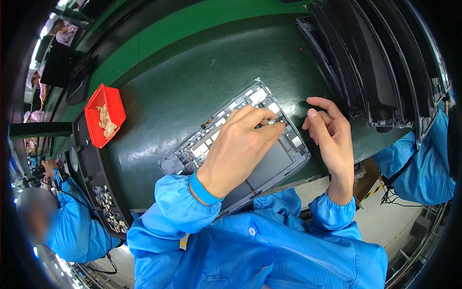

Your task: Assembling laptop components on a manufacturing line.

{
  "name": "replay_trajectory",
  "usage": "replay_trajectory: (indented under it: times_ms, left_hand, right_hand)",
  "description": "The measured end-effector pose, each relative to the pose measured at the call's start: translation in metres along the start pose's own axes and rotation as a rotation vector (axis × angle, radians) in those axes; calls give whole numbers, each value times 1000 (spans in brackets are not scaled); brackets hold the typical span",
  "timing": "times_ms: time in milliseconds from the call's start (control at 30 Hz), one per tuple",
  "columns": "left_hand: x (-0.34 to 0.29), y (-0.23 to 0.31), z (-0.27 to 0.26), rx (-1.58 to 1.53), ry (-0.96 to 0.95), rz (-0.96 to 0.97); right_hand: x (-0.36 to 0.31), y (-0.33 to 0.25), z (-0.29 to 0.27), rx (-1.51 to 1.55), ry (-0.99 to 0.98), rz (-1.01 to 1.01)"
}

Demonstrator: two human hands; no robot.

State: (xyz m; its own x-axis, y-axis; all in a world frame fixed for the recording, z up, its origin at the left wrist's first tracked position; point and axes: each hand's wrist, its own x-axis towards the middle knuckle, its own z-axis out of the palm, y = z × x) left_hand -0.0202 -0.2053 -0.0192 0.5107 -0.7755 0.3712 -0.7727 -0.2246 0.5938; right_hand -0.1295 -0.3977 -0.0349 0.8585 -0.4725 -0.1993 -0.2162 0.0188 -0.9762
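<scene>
A grey laptop base (pixel 276 161) with its circuit boards and small parts exposed lies at a slant on the green bench in front of me. My left hand (pixel 240 144), with a blue band at its wrist, reaches over the board. Its thumb and fingertips are drawn together low at the board's right end; whatever is between them is too small and too covered to name. The hand hides the middle of the board. Just beyond the base's right edge, my right hand (pixel 332 137) hovers with its fingers loosely bent and apart, holding nothing visible.
On the left stands a red bin (pixel 119 108) of tan pieces, beside a black tray (pixel 94 166) with small scattered parts. Several dark panels (pixel 356 62) stand in a row at the right. People in blue sleeves (pixel 82 231) are at both sides. The green bench (pixel 192 67) extends beyond the base.
</scene>
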Motion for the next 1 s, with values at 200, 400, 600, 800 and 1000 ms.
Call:
replay_trajectory:
  times_ms: [200,400,600,800,1000]
  left_hand:
    - [2,0,2,19,-12,6]
    - [3,0,5,-55,7,-43]
    - [5,-7,4,-63,-8,-3]
    - [3,-5,2,-3,-50,-5]
    - [-4,9,6,194,25,1]
  right_hand:
    - [0,0,3,7,-5,-3]
    - [-7,-4,9,-251,-122,-15]
    - [-6,-14,8,-469,-185,-141]
    - [-6,-14,8,-480,-192,-135]
    - [-2,-11,8,-459,-176,-99]
